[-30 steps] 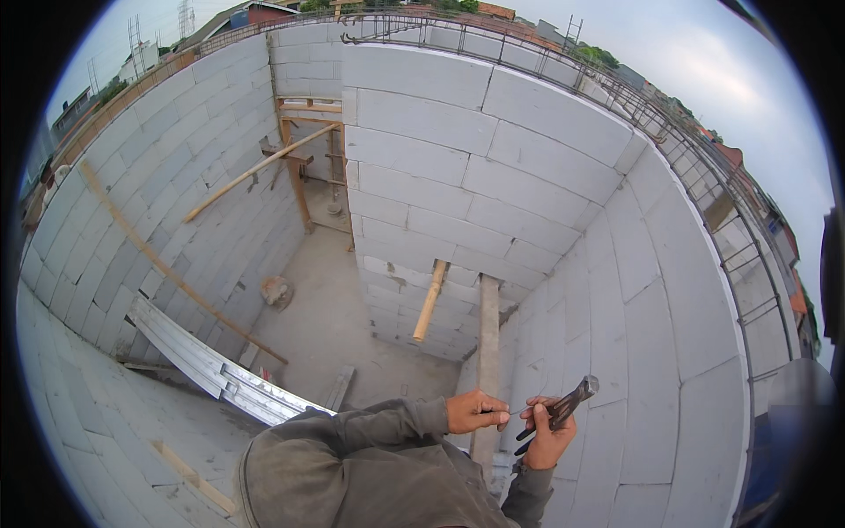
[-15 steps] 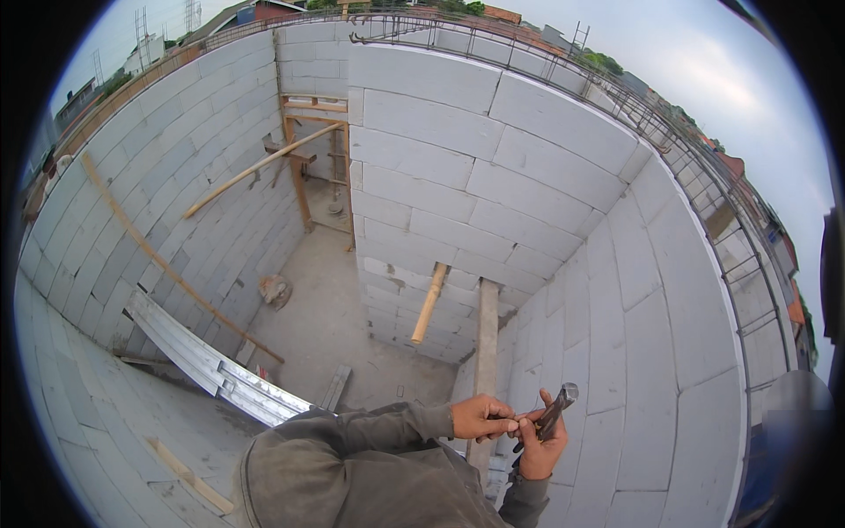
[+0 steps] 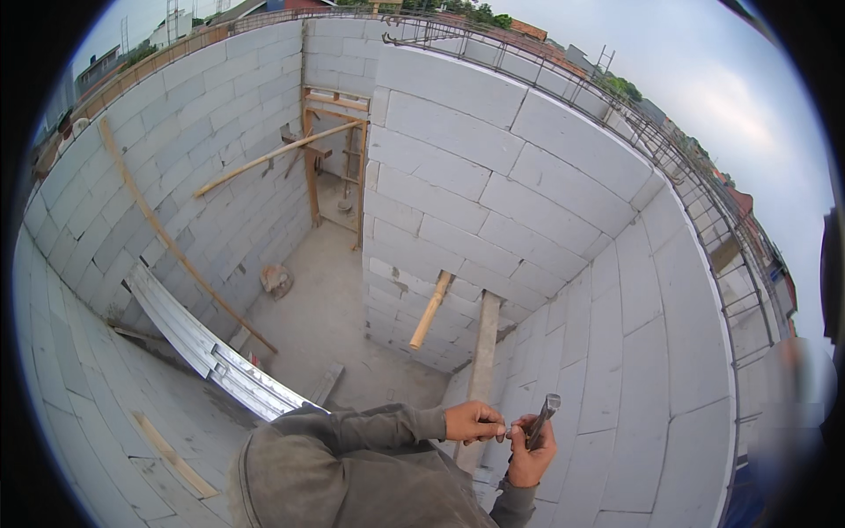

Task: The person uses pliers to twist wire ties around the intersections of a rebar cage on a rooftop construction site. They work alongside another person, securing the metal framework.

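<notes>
1. Dark metal tool (image 3: 544,416) tilts head-up in the right hand (image 3: 532,458), whose grip is clenched around it.
2. The left hand (image 3: 473,422) curls just beside the right one; whether its grip holds anything, I cannot tell.
3. Beyond them, a long plank (image 3: 481,356) and a bamboo pole (image 3: 430,312) meet the pale block wall (image 3: 444,189).

Pale block walls (image 3: 449,185) enclose a grey floor (image 3: 326,308), with a timber door frame (image 3: 312,180) noted at the far side and a lumpy bundle (image 3: 276,281) resting on the floor's left part. Shiny metal sheets (image 3: 189,336) lie at near left; a long wooden strip (image 3: 167,239) slants across the left wall.
</notes>
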Demonstrator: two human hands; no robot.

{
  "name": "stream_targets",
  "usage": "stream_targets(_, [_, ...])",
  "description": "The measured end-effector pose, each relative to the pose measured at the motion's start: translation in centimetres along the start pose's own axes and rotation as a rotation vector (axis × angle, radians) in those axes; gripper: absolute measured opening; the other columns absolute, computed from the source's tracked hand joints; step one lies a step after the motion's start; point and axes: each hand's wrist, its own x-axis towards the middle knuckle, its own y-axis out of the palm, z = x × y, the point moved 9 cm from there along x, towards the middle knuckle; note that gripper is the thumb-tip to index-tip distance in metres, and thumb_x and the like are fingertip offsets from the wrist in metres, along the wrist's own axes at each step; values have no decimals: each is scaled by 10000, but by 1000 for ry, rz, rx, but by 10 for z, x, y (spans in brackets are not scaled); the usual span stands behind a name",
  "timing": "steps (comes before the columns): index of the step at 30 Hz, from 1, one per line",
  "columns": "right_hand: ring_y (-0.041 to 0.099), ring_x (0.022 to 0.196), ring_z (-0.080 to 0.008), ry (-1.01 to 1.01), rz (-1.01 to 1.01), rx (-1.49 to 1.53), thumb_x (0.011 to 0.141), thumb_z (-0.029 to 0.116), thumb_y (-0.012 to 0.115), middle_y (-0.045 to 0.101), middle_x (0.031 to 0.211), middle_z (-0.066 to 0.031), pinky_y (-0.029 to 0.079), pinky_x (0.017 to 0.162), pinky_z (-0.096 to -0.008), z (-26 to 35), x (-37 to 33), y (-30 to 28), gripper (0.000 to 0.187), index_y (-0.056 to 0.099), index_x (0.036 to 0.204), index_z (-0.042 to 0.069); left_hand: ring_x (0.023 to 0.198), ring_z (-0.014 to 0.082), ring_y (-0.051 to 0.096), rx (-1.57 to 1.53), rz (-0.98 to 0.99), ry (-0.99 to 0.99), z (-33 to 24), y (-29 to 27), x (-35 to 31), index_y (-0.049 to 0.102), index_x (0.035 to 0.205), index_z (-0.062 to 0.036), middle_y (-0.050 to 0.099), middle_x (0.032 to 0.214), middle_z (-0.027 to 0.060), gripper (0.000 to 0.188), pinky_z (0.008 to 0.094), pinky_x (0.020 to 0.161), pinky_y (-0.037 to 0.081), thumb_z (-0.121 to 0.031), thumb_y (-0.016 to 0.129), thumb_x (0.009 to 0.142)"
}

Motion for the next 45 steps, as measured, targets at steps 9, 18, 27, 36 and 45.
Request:
stream_targets(9, [625, 676, -91, 6, -95, -15, 935, 37, 681, 679, 867, -69, 437, 545, -210, 1, -7, -12, 106, 608, 1007, 8, 571, 53, 475, -49, -134, 27, 0, -9, 1, 737, 1032, -43, 513, 689, -48, 269, 249, 533, 429, -297, 653, 1026])
stream_targets(18, [624, 708, -103, 59, -166, -52, 933, 33, 670, 702, 874, -80, 487, 645, -253, -4, -14, -20, 73, 633, 957, -26, 729, 94, 608, 501, -254, 360, -21, -10, 2, 757, 1071, -23, 686, 832, 24, 272, 292, 661, 495, -272, 665, 1012])
stream_targets(27, [609, 705, -89, -2, -203, -38, 933, 7, 656, 715, 889, -82, 467, 612, -237, -10, -16, -38, 35, 636, 950, -16, 696, 52, 505, 226, -134, 316, -19, 3, 17, 751, 1107, -11, 647, 816, -12, 279, 263, 618, 434, -257, 653, 1022])
stream_targets(36, [647, 765, -119, 0, -104, -37, 909, -42, 641, 697, 875, -86, 516, 693, -260, -8, -19, -34, 104, 597, 994, 0, 658, 93, 504, 93, 243, -115, 9, 9, 19, 717, 1079, -25, 543, 730, -36, 285, 290, 610, 440, -287, 609, 1056])
stream_targets(45, [663, 764, -133, 24, -224, -220, 891, 1, 639, 707, 840, -83, 523, 709, -294, -20, -5, -45, 93, 646, 984, -7, 797, 379, 684, 907, -289, 419, -55, 19, 2, 712, 1082, -73, 701, 865, 185, 194, 460, 670, 526, -226, 636, 990])
